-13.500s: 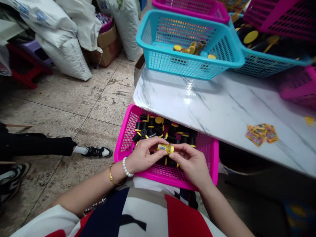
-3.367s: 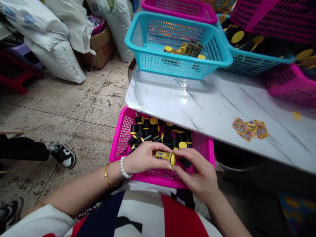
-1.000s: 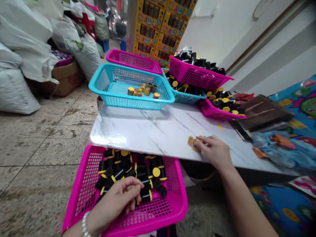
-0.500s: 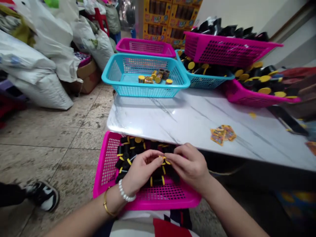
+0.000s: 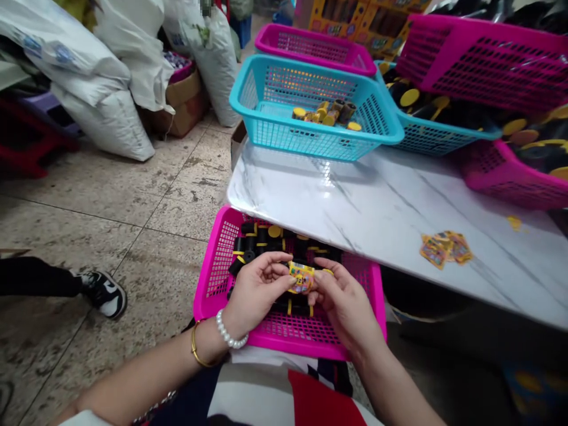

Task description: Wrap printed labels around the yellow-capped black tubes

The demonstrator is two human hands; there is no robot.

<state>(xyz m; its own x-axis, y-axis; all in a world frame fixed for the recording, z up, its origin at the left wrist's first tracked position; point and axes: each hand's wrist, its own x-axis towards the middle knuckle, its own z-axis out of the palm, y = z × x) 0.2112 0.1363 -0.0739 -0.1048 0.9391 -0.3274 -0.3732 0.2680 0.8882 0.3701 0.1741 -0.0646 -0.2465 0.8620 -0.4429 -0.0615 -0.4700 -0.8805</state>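
Over the near pink basket (image 5: 216,260), just beside the front edge of the white marbled bench (image 5: 302,189), the head view shows us both hands closed on one small thing. Our left hand (image 5: 257,290) and our right hand (image 5: 348,302) pinch a printed yellow label (image 5: 302,278) between them, the left grip at its left side and the right grip at its right. We cannot tell whether the label lies around something, since our fingers cover parts of it. A bit of yellow also shows at our right fingers, too small to make out. Beneath our hands, black cylinders (image 5: 249,242) with yellow ends lie jumbled in the basket. To the right on the bench we see a loose, overlapping pile of printed labels (image 5: 445,248) and, farther right, a small yellow scrap (image 5: 515,223). Toward the back of the bench, the open blue basket (image 5: 310,139) holds a few short yellow-ended cylinders (image 5: 328,113). Beside it on the right, a second blue basket (image 5: 437,135) holds black and yellow pieces. At our left, a person's black-and-white shoe (image 5: 105,296) rests on the speckled floor (image 5: 146,260).
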